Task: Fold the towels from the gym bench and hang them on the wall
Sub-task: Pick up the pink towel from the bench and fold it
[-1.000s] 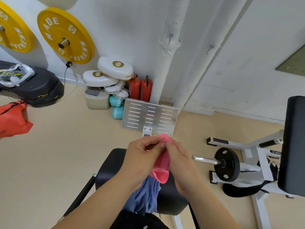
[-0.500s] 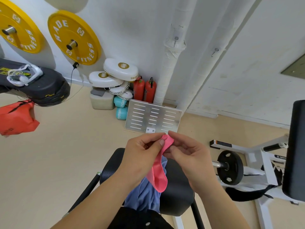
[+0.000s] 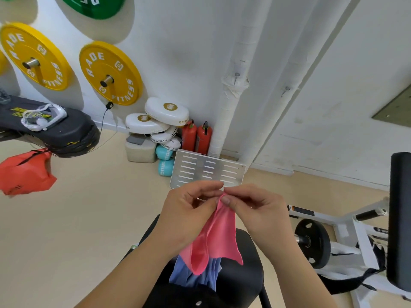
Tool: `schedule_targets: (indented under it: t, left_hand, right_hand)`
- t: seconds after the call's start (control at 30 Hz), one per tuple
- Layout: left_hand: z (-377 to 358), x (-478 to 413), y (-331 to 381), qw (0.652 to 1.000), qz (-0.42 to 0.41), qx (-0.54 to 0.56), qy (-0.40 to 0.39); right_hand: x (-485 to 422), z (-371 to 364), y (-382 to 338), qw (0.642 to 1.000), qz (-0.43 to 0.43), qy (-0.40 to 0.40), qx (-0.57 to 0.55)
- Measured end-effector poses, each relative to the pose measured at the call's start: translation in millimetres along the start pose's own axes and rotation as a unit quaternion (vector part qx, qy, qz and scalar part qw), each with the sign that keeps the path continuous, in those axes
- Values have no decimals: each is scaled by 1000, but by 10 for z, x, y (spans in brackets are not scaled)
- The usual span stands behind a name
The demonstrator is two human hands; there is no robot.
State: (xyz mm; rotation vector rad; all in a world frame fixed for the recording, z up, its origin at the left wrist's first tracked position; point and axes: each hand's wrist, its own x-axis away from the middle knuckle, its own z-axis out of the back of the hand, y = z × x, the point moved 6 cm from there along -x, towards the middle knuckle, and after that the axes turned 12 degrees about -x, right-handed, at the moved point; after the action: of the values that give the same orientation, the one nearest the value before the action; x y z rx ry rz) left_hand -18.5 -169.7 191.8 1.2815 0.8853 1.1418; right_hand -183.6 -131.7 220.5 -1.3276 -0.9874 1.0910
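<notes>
Unfurled further, pink towel [image 3: 219, 236] pinched by left hand [image 3: 186, 216] and right hand [image 3: 260, 212]; plate [image 3: 110, 73] reads RADE FITNESS

Left of the worktop [image 3: 242, 276] the beige floor [image 3: 84, 230] lies open, with passing room on that side. At the far left a black padded machine [image 3: 57, 132] juts in, a red bag [image 3: 24, 174] hanging under it. The left hand [image 3: 189, 216] and right hand [image 3: 255, 216] pinch a pink towel [image 3: 220, 236] that hangs over the worktop's middle. Just beyond them stands a slotted metal plate [image 3: 206, 170]. Behind it white pads [image 3: 166, 112], red extinguishers [image 3: 196, 136] and a taped white pipe [image 3: 231, 103] crowd the wall's foot. On the right, a white machine frame [image 3: 347, 227], its black weight disc [image 3: 312, 241] and a tall black pad [image 3: 400, 218] block that side.
</notes>
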Motion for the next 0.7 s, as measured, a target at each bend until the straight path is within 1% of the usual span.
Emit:
schedule_targets:
  t: [0.13,0.2,0.27,0.37,0.47,0.53,0.63,0.7]
  left_hand:
    - [56,15,73,1000,-18,3,-13]
    - [99,13,100,1000,-22,7,-5]
    - [148,6,94,1000,-23,15,6]
    - [150,-5,75,999,-32,4,-6]
    - [145,-27,49,996,-63,-58,2]
    - [143,-60,-18,989,-80,-128,0]
    - [92,-130,-287,967,-63,-243,-39]
    - [72,-158,-533,954,-31,-293,-58]
  right_hand:
    - [-3,-41,53,998,-44,-6,-39]
    - [-5,-62,79,997,-59,-27,-39]
    - [-1,-88,95,997,-62,-39,-27]
    - [15,-77,71,999,-36,-19,-24]
    - [22,-62,39,1000,-12,-10,2]
    - [20,-75,48,1000,-8,-7,13]
    - [13,-52,72,1000,1,25,5]
    - [-11,5,79,999,5,46,5]
